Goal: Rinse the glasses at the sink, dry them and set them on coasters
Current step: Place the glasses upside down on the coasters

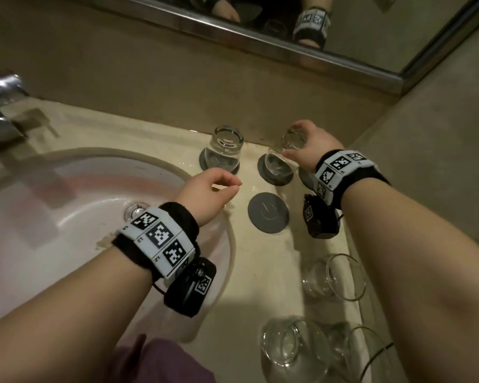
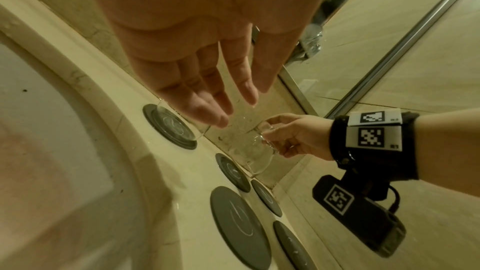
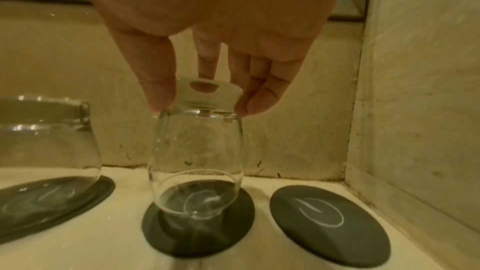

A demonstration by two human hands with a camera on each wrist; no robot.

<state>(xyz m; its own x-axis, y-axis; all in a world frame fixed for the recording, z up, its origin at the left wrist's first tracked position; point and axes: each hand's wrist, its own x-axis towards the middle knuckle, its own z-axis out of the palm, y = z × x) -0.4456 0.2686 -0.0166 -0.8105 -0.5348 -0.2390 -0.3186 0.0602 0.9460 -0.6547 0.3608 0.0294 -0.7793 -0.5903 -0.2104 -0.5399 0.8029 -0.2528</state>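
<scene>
Here the held glass is clear, rounded and upside down, base up and mouth down, its long axis leaning slightly off vertical over the middle coaster. Whether the rim touches the coaster is unclear. The right hand pinches its base with thumb and fingertips. Beside it, another inverted glass stands on a dark coaster. The left hand hangs loosely curled, empty, by the sink.
</scene>
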